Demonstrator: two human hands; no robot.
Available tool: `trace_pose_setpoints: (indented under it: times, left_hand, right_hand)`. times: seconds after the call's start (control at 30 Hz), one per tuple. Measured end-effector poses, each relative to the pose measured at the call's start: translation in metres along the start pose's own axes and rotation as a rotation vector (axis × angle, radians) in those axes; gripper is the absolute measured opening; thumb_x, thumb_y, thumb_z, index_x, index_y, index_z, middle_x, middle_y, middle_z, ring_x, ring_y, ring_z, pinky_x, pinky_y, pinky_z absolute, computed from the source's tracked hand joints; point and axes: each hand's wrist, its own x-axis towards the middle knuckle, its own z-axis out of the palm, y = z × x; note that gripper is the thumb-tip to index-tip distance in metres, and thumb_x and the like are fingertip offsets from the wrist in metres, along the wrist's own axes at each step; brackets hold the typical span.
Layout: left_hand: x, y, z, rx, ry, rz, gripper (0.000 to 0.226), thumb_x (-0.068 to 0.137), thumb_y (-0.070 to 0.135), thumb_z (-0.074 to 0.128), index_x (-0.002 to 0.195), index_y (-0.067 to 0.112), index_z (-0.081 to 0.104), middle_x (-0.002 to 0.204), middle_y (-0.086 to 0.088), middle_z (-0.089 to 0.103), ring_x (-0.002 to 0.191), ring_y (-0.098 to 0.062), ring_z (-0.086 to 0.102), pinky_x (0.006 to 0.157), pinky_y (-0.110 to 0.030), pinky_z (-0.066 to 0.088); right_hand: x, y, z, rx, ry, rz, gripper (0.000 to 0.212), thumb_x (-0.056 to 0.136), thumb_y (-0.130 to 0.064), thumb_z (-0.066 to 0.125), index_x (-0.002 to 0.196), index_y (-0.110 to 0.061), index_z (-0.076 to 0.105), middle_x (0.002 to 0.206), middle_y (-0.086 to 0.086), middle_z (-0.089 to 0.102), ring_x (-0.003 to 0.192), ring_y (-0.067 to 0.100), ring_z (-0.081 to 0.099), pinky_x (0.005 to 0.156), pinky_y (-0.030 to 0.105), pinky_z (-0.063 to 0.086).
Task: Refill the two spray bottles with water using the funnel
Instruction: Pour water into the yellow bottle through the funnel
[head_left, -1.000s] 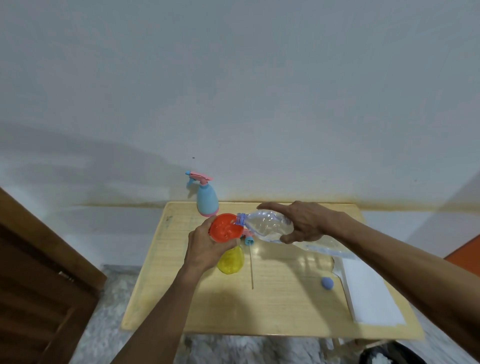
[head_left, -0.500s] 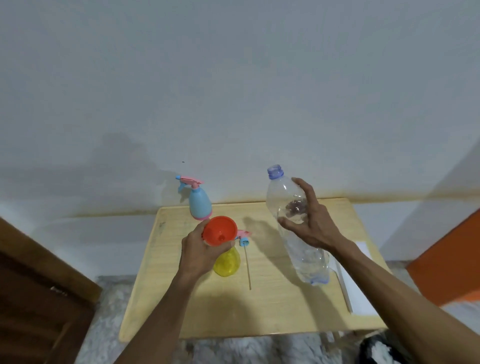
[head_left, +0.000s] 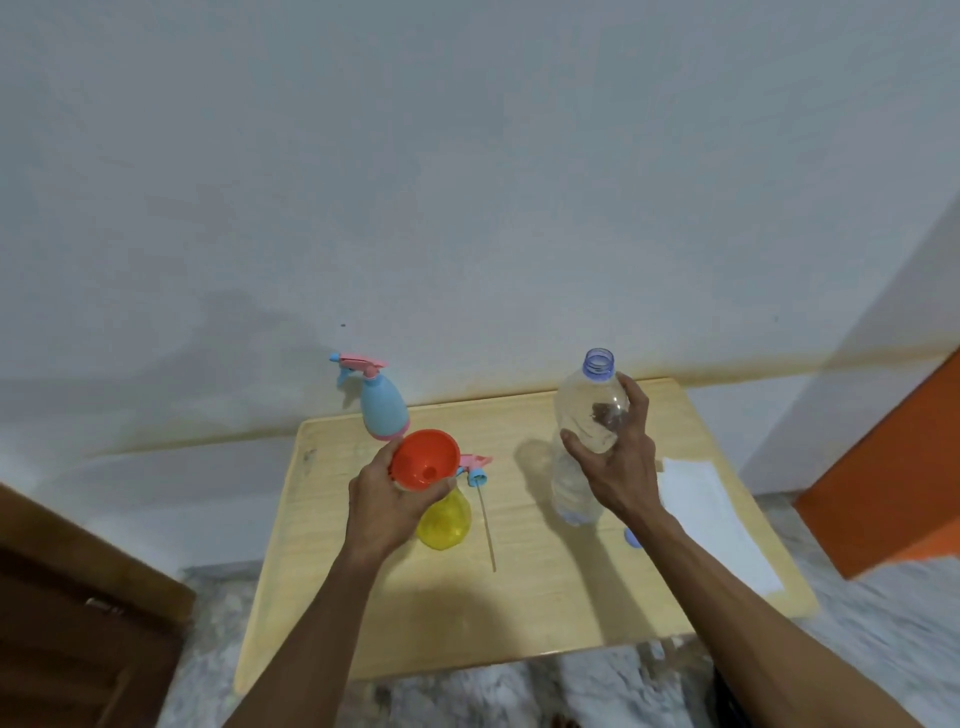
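Basically mid-refill; left hand (head_left: 387, 506) gripped the orange funnel (head_left: 425, 460) seated over the yellow spray bottle (head_left: 444, 522) at frame centre, that bottle's neck hidden behind the hand; right hand (head_left: 615, 462) wrapped around the clear water bottle (head_left: 587, 415), upright, uncapped, base on the desk (head_left: 545, 613) right of centre; little water visible inside; blue spray bottle (head_left: 383, 410) stood at the desk's far edge, sprayer on; loose pink-blue sprayer head (head_left: 475, 466) with its dip tube lay just right of the funnel; blue cap (head_left: 632, 538) near the right wrist; white paper (head_left: 711, 519) at right edge. Judged step: yellow bottle's pour paused or finished; next likely needs lifting the funnel out and refitting the sprayer; blue bottle's fill level unclear.
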Motion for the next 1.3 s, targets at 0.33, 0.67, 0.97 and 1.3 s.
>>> trace_pose_setpoints:
  times: [0.33,0.67,0.97,1.3]
  left_hand:
    - [-0.001,-0.004,0.004,-0.054,-0.029,-0.038,0.098,0.060,0.053,0.090,0.144,0.027,0.045,0.123,0.007,0.060,0.113,-0.020,0.057,0.097,-0.041,0.051]
    - [-0.007,-0.001,0.012,-0.385,0.026,-0.149,0.091,0.057,0.032,0.096,0.135,0.024,0.049,0.124,0.000,0.061,0.116,-0.021,0.059,0.086,-0.028,0.049]
    - [-0.007,-0.005,0.020,-0.585,0.070,-0.216,0.087,0.055,0.017,0.097,0.126,0.025,0.047,0.113,-0.002,0.066,0.103,-0.021,0.068,0.083,-0.035,0.057]
    - [-0.018,0.007,0.018,-0.727,0.119,-0.167,0.072,0.064,-0.003,0.089,0.122,0.021,0.055,0.116,0.002,0.066,0.105,-0.021,0.069,0.087,-0.037,0.058]
  right_hand:
    - [-0.005,0.009,-0.002,0.033,0.057,0.064,0.098,0.075,-0.020,0.088,0.148,-0.034,0.024,0.124,0.006,0.064,0.106,0.023,0.065,0.088,0.032,0.048]
    - [-0.011,0.015,0.004,0.015,0.063,0.138,0.098,0.076,-0.026,0.089,0.147,-0.030,0.021,0.137,0.008,0.059,0.117,0.030,0.063,0.100,0.046,0.051]
    - [-0.011,0.015,0.000,-0.022,0.022,0.183,0.101,0.078,-0.030,0.087,0.153,-0.030,0.019,0.140,0.009,0.057,0.119,0.029,0.061,0.100,0.040,0.049]
    - [-0.018,0.021,-0.006,-0.019,0.003,0.165,0.100,0.079,-0.029,0.086,0.153,-0.032,0.020,0.142,0.009,0.056,0.121,0.030,0.061,0.100,0.049,0.051]
